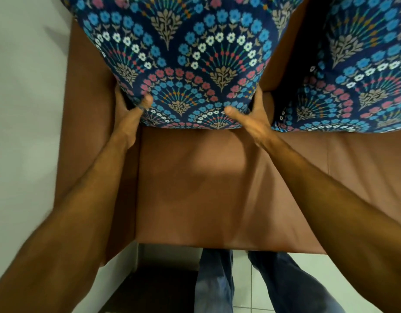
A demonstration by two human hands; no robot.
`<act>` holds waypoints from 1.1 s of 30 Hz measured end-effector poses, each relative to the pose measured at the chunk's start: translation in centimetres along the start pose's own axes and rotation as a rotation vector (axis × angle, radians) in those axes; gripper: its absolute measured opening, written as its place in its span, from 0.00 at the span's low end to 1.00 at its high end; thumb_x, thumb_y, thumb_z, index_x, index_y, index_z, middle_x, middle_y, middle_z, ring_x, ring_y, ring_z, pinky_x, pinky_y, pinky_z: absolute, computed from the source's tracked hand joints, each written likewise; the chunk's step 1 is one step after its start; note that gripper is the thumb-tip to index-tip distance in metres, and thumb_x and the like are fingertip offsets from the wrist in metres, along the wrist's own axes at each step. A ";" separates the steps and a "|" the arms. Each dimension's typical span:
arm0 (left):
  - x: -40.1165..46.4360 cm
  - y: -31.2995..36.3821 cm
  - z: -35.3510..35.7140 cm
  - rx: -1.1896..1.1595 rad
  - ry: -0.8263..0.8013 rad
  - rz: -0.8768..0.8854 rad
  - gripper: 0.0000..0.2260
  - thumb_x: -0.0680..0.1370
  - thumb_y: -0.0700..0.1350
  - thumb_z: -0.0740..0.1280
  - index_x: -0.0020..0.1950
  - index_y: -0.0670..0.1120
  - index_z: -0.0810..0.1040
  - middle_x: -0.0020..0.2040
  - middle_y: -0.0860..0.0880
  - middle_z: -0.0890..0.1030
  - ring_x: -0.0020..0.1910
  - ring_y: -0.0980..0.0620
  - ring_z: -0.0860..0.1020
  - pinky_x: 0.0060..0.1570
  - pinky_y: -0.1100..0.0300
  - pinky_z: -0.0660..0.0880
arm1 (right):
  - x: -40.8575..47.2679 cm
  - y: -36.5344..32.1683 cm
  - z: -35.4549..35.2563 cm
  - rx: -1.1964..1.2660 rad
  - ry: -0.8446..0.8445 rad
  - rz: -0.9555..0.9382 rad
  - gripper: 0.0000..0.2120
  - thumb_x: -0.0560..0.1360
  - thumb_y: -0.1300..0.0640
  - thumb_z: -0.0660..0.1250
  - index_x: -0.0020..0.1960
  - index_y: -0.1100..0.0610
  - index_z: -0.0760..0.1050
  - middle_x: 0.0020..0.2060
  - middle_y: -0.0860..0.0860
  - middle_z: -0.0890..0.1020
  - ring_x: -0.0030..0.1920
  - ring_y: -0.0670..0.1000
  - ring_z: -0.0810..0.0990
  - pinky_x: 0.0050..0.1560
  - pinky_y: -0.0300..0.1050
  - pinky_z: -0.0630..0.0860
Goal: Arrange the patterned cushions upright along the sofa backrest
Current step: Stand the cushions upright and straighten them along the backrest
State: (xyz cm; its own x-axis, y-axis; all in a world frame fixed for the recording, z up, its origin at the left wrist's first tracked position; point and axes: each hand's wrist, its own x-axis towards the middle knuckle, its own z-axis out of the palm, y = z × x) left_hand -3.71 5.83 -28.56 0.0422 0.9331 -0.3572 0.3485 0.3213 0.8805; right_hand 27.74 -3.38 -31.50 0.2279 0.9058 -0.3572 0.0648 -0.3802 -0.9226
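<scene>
A navy cushion (183, 55) with blue, pink and white flower fans stands upright against the brown sofa backrest (285, 57), its bottom edge on the seat. My left hand (129, 109) grips its lower left corner, thumb pressed into the front. My right hand (251, 116) holds its lower right corner, thumb on the front and fingers behind the side. A second cushion (353, 71) of the same pattern stands upright just to the right, apart from both hands.
The brown sofa seat (206, 188) spreads below the cushions, with its left armrest (93, 86) beside a white wall (25, 86). My legs in blue jeans (217, 283) stand on white floor tiles (319, 279) at the sofa's front edge.
</scene>
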 end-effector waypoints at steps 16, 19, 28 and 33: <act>-3.2 0.7 7.0 -0.042 0.645 -0.027 0.27 0.83 0.45 0.63 0.82 0.45 0.64 0.79 0.43 0.73 0.77 0.45 0.74 0.76 0.50 0.72 | -0.7 1.7 0.3 -0.241 0.490 -0.085 0.21 0.80 0.59 0.63 0.73 0.61 0.68 0.65 0.58 0.78 0.64 0.57 0.78 0.67 0.52 0.75; -4.2 1.9 8.4 -0.110 0.506 0.086 0.34 0.86 0.60 0.60 0.87 0.47 0.52 0.86 0.46 0.60 0.85 0.46 0.62 0.82 0.50 0.64 | -1.7 -0.3 -0.2 -0.238 0.316 -0.113 0.24 0.83 0.53 0.61 0.78 0.57 0.65 0.69 0.56 0.79 0.68 0.54 0.78 0.70 0.48 0.73; -12.2 3.0 19.9 -0.057 0.417 -0.275 0.32 0.82 0.56 0.70 0.82 0.42 0.67 0.80 0.40 0.71 0.78 0.42 0.72 0.77 0.51 0.68 | -10.6 0.9 -14.4 -0.367 0.440 -0.132 0.17 0.80 0.60 0.63 0.68 0.61 0.76 0.61 0.58 0.83 0.61 0.60 0.80 0.66 0.58 0.76; -14.8 5.1 31.7 -0.017 -0.075 -0.257 0.40 0.78 0.45 0.77 0.85 0.46 0.60 0.83 0.42 0.68 0.81 0.45 0.68 0.78 0.53 0.69 | -12.2 5.2 -26.8 -0.230 0.607 0.017 0.27 0.73 0.48 0.71 0.66 0.61 0.73 0.60 0.55 0.77 0.63 0.59 0.78 0.69 0.62 0.75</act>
State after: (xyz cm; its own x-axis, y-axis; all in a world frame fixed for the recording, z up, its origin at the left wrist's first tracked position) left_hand 27.15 -11.50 -28.63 0.0240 0.8058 -0.5917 0.3414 0.5497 0.7624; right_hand 51.32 -21.42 -28.04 0.7348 0.6582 -0.1637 0.2474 -0.4848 -0.8389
